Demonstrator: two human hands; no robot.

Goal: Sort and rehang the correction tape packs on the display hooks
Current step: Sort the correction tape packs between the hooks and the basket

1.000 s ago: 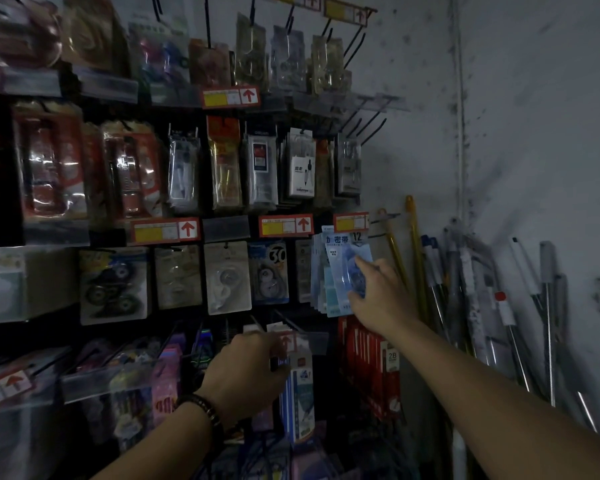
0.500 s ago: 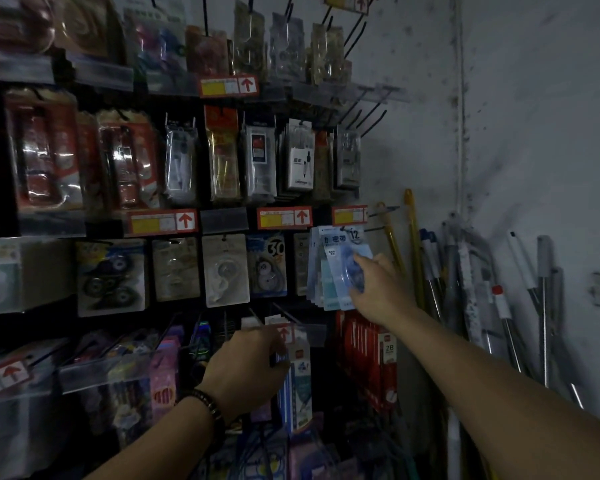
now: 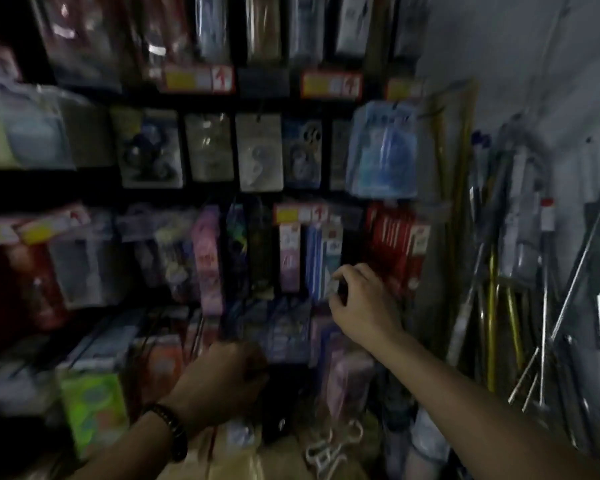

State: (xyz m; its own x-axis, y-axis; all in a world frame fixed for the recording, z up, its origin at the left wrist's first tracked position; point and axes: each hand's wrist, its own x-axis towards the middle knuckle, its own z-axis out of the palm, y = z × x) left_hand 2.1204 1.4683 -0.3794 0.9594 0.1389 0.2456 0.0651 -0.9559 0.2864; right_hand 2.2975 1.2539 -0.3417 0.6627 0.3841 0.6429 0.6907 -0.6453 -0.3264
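The view is blurred. A bunch of light blue correction tape packs point(image 3: 381, 150) hangs at the right end of the middle row, with no hand on it. My right hand point(image 3: 361, 299) is lower, its fingertips pinching the bottom corner of a blue and white pack point(image 3: 321, 258) that hangs under a red and yellow price tag point(image 3: 302, 213). My left hand point(image 3: 222, 379), with a dark bead bracelet on the wrist, is curled against the packs of the lowest row; what its fingers hold is hidden. More tape packs point(image 3: 258, 152) hang along the middle row.
Red packs point(image 3: 395, 244) hang just right of my right hand. Long metal and yellow rods point(image 3: 492, 271) lean against the grey wall on the right. A green box point(image 3: 94, 407) sits low on the left, and white clips point(image 3: 329, 445) lie on a tan surface below.
The view has dropped to the lower rows. My right hand left the light blue packs and came down to the blue and white pack. My left hand sank to the lowest row.
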